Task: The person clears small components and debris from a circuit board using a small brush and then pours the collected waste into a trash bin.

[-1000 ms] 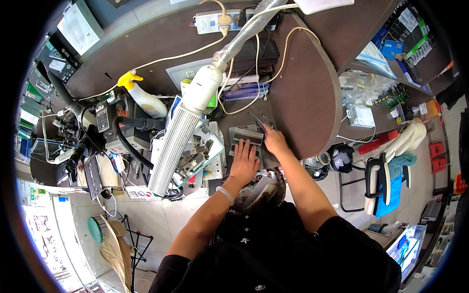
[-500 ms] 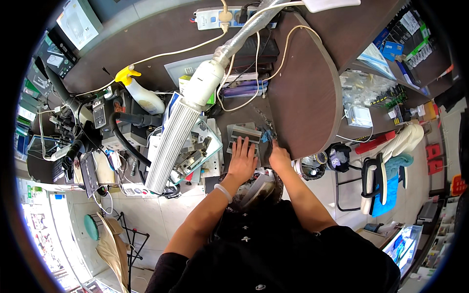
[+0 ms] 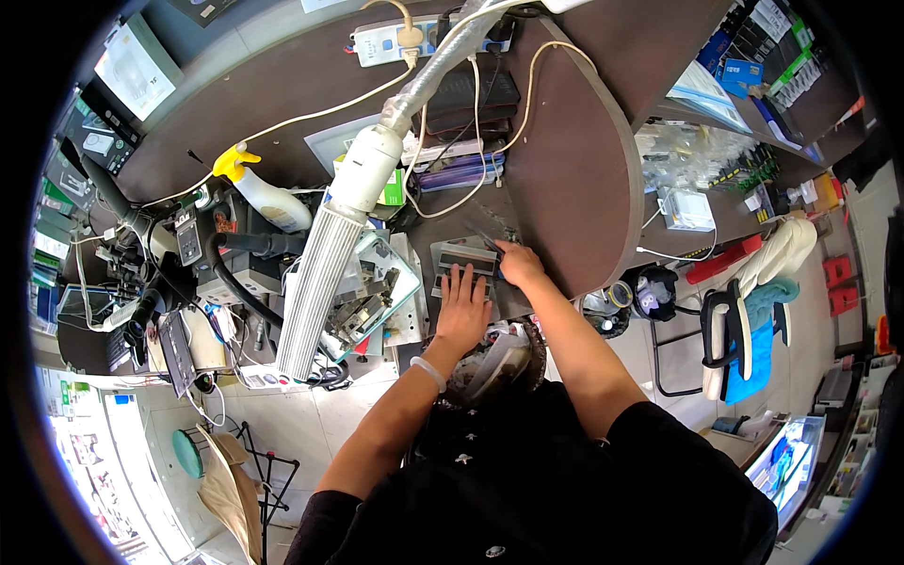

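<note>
My left hand [image 3: 461, 313] lies with its fingers spread over a grey metal fixture [image 3: 468, 256] on the dark desk, wearing a white band at the wrist. Just right of the fixture's upper corner is my right hand [image 3: 520, 266], its fingers closed around a thin dark pointed tool [image 3: 488, 239] that slants up and left. Too little of the tool shows to tell its kind. To the left of the fixture, a clear-sided tray [image 3: 411, 285] holds metal parts.
A tube-shaped lamp [image 3: 320, 292] hangs across the desk on the left. Behind it stand a spray bottle [image 3: 273, 202] with a yellow head and a white power strip [image 3: 377, 45]. A curved dark panel [image 3: 584, 179] rises at the right. Under the desk edge is a bin [image 3: 607, 306].
My right hand has moved up and left, closer to the fixture's upper corner. My left hand stays on the fixture. The whole view has shifted slightly.
</note>
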Available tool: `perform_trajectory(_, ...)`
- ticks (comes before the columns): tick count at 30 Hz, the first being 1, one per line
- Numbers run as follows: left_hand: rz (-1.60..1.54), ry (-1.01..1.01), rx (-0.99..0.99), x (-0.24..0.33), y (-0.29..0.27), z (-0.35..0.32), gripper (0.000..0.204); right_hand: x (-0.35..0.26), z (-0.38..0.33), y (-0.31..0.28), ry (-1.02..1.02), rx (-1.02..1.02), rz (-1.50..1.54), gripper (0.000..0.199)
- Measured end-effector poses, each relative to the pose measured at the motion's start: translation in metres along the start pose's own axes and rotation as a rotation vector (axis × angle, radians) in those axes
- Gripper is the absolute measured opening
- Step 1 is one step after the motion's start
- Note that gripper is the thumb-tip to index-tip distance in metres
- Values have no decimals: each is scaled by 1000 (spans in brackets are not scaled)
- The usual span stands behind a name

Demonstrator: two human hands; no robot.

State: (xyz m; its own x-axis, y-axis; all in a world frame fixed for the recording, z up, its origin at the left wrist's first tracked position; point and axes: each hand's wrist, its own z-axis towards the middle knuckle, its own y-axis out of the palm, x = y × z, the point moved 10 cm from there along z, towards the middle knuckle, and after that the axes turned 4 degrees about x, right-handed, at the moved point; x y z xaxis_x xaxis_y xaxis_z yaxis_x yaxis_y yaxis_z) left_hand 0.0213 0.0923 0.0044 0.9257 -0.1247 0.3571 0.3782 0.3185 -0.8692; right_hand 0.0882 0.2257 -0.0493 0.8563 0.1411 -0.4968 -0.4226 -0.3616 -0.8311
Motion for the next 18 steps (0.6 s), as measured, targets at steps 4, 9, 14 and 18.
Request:
perform_trajectory(4, -1, -6, -9, -1, 2, -2, 46, -3, -43, -12, 45, -19, -81, 36)
perform_trajectory(9, -4, -4, -7, -2, 2, -2, 46, 26, -81, -11, 73, -3, -156, 45)
perform_trajectory(14, 0, -31, -28, -2, -1, -3, 45, -4, -36, -14, 5, 25, 19, 51)
perform_trajectory(18, 9, -8, -28, 0, 1, 0, 45, -16, 20, 1, -65, 62, 64, 42)
